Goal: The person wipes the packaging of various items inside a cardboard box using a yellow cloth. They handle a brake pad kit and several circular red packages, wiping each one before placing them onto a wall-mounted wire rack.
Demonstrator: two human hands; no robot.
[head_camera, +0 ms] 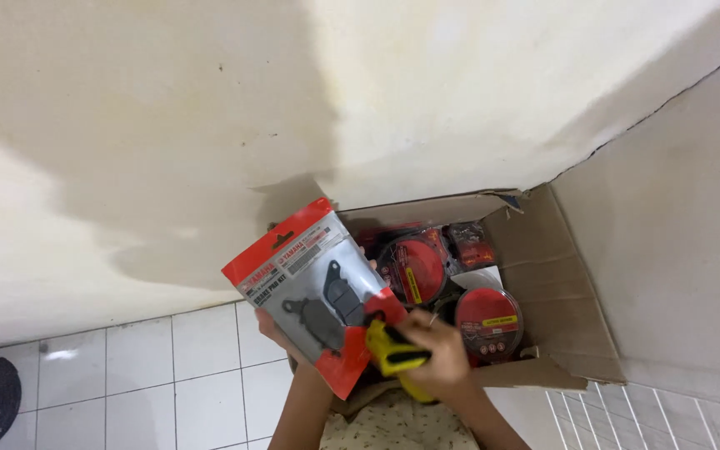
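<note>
1. The left hand (270, 327) is mostly hidden behind a flat red and grey packet (317, 292). Its grip is closed on the packet's lower edge, so the packet stands up, tilted, with its front facing the camera.
2. Dark shaped parts show through the clear front of the packet.
3. The packet is up in the air, just left of an open cardboard box (543, 283) and in front of the wall (210, 125).
4. The right hand (437, 354) has its grip closed around a yellow tool (393, 352), touching the packet's bottom corner.
5. Round red packs (487, 321) lie inside the box.
6. The box sits in a corner, on the white tiled floor (168, 375).
</note>
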